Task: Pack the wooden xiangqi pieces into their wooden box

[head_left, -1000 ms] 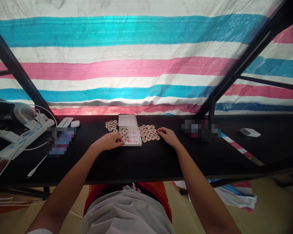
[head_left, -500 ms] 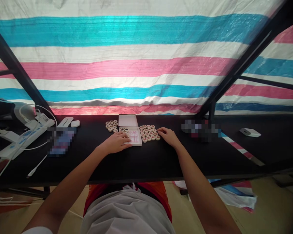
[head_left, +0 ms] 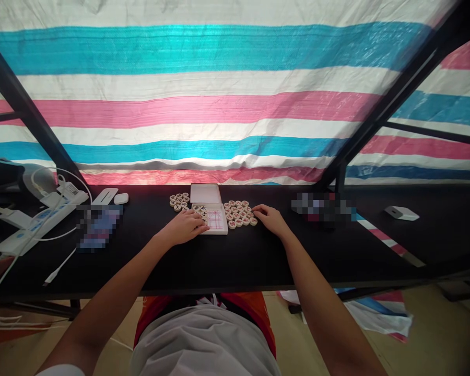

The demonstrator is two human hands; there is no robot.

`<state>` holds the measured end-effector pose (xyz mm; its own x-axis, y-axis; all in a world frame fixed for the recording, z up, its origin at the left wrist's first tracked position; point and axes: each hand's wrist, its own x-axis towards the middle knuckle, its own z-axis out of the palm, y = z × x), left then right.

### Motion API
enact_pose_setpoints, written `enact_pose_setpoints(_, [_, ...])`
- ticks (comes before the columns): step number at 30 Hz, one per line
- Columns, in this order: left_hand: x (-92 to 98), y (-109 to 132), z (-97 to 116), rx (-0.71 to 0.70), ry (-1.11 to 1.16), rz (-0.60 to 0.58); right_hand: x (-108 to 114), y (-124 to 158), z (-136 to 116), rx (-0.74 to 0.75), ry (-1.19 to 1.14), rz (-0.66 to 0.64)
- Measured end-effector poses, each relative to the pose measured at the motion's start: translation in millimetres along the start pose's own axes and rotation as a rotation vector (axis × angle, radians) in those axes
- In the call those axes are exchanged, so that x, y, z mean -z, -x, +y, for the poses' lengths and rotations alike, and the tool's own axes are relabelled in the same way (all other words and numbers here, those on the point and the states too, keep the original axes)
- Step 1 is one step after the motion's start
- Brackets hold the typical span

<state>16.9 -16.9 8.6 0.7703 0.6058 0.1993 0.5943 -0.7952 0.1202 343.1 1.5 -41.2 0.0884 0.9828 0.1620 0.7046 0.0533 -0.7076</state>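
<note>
A white open box (head_left: 221, 231) sits in the middle of the black table, its lid (head_left: 206, 194) folded back. Several Chinese chess pieces with black characters (head_left: 196, 208) stand in its left part, and red grid lines mark its bare inner floor. My left hand (head_left: 184, 226) lies over the box's left side, fingers stretched and covering some pieces. Just left of the box is a cluster of black-character pieces (head_left: 179, 197). To the right lie rows of red-character pieces (head_left: 238, 213). My right hand (head_left: 271, 218) rests at their right edge, fingers loosely bent, fingertips close to the outer piece.
On the left are a white power strip (head_left: 39, 222) with cables, a blurred phone-like object (head_left: 101, 230) and a small white case (head_left: 121, 198). A blurred item (head_left: 321, 209) and a white adapter (head_left: 401, 213) lie on the right. Striped sheeting (head_left: 203, 112) hangs behind the table.
My left hand has shifted slightly left over the box, showing more of the pieces and grid lines inside. My right hand has stayed in place.
</note>
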Motion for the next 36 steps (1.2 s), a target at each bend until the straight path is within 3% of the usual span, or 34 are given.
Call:
enact_pose_setpoints(4, [6.2,0.4,-7.6,0.07,-0.012,0.069,-0.6,0.3,0.6,0.005,0.0,0.007])
enact_pose_setpoints(8, [16.5,10.5,-36.1,0.364,-0.146,0.112,-0.9,0.6,-0.8,0.002,0.012,0.003])
enact_pose_setpoints(11, [19.4,21.4,-61.3,0.577,-0.201,0.036,-0.6,0.9,-2.5,0.003,0.015,0.005])
enact_pose_setpoints(13, [17.6,26.1,-72.4,0.641,-0.187,-0.022,-0.3,1.1,-3.3,0.0,0.013,0.003])
enact_pose_setpoints(18, [8.4,23.2,-71.2,0.587,-0.136,-0.105,-0.3,1.9,-3.7,0.002,-0.005,0.004])
enact_pose_setpoints(25, [8.2,19.0,-59.7,0.532,-0.154,-0.074,-1.0,1.9,-2.1,0.0,0.001,0.016])
enact_pose_setpoints(32, [12.9,18.5,-57.9,0.593,-0.088,-0.097,-1.5,0.9,0.1,0.012,-0.011,0.023])
enact_pose_setpoints(34, [17.2,17.3,-50.5,0.554,-0.08,-0.025,-1.3,0.8,0.3,0.01,-0.013,0.018])
enact_pose_setpoints(36, [21.5,15.0,-37.9,0.433,-0.039,0.125,-1.1,1.0,0.2,0.01,-0.013,0.015])
